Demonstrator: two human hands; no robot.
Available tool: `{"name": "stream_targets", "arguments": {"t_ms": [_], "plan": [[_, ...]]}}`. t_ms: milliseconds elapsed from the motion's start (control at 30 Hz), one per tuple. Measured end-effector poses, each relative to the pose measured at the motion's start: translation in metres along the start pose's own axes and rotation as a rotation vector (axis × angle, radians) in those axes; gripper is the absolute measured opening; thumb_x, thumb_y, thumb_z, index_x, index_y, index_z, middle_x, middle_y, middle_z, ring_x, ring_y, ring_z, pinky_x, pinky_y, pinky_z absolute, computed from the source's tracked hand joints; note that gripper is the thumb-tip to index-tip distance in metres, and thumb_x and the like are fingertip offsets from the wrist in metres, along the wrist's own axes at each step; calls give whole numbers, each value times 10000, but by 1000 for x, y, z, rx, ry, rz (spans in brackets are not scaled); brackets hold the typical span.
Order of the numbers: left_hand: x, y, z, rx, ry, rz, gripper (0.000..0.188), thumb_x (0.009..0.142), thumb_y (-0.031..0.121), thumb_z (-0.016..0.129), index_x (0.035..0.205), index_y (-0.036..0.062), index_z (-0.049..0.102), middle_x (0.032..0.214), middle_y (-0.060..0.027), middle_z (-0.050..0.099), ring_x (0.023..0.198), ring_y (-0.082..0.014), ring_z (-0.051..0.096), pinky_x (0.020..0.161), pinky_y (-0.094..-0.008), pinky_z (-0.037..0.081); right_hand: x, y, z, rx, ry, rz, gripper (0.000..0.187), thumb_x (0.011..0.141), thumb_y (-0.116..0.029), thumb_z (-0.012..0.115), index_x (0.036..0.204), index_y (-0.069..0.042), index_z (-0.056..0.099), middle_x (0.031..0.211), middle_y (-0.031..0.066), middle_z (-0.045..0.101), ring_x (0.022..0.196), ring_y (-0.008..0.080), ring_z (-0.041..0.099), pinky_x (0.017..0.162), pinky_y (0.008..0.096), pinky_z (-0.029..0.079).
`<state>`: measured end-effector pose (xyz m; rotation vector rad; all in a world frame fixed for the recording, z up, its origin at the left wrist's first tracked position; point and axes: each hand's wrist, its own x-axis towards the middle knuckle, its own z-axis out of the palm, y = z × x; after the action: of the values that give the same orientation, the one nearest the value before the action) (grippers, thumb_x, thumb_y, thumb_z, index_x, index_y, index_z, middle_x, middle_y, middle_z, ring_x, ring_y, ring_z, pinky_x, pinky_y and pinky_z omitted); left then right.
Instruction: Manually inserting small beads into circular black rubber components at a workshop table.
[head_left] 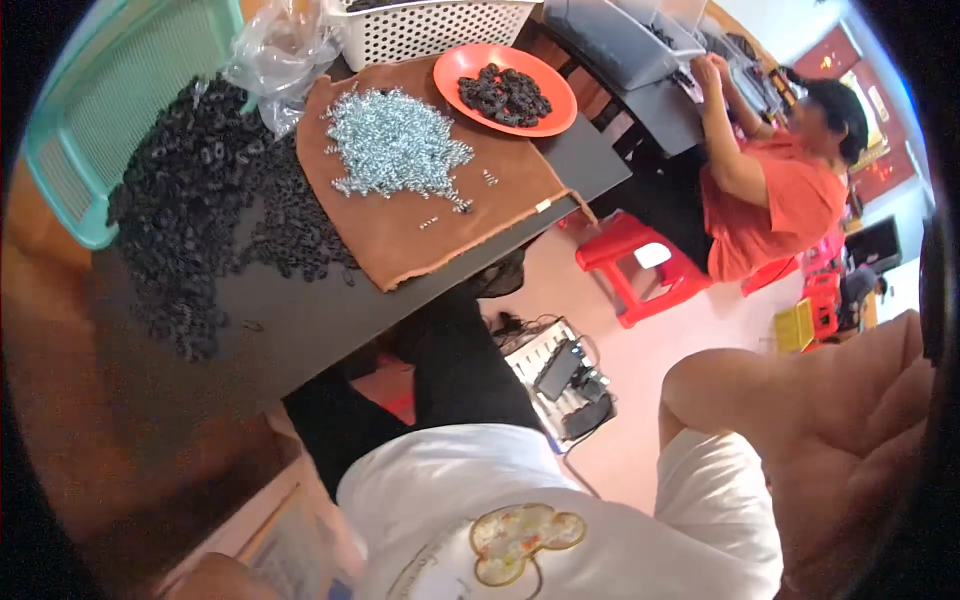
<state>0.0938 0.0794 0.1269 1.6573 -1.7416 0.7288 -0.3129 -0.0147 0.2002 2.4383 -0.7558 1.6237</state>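
Observation:
Neither of my hands shows. My bent right arm (800, 410) fills the right edge, raised close to the camera, its hand out of sight. Only a bit of my left arm (215, 578) appears at the lower edge. On the table in front of me lies a brown cloth (490, 225) with a heap of small silvery coil springs (390, 145); a few lie apart from it. An orange plate (562, 108) at the cloth's far right holds small black parts (505, 95). Left of the cloth spreads a large pile of black ring-like pieces (200, 170).
A green basket (75, 170) leans at the far left beside a clear plastic bag (285, 50). A white perforated basket (430, 35) stands behind the cloth. At right, a person in an orange shirt (780, 200) works by a red stool (640, 265). Cables and a power adapter (560, 370) lie below.

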Motion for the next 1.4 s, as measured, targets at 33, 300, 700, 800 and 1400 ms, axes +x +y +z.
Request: {"name": "stream_targets", "arguments": {"t_ms": [33,300,700,800,1400], "plan": [[6,-8,-4,9,-4,21,298,935,154,517,1150,-45,569,1153,-189,603,1015,-294,598,920,-400,470,-1,-3,-13,7,30,-5,144,809,-179,586,729,-146,471,696,-27,429,639,126,417,549,329,261],[34,-16,-35,147,73,41,289,933,144,515,1127,-57,590,1151,-195,611,1025,-299,604,936,-404,475,15,24,11,139,229,-223,155,819,-226,601,751,-147,486,717,-22,445,672,130,439,571,345,268],[-56,-57,73,-347,-154,-608,414,966,198,555,1326,-1,507,1378,-151,483,1287,-266,461,1097,-375,330,-29,40,169,484,-555,-123,237,751,16,667,986,17,643,707,104,632,548,271,619,511,352,494],[-66,-72,93,-195,-232,-681,614,955,361,577,1412,-12,406,1448,-210,405,1366,-329,375,1130,-422,275,-37,31,195,533,-612,-198,229,761,-1,685,982,18,630,678,80,590,521,237,590,454,345,452],[-40,-20,128,94,-529,-267,997,730,561,737,1487,78,303,1569,-196,209,1454,-392,165,1108,-630,139,-67,-1,247,544,-769,-234,254,769,-127,714,948,8,595,747,80,485,602,244,587,508,354,472]]}}
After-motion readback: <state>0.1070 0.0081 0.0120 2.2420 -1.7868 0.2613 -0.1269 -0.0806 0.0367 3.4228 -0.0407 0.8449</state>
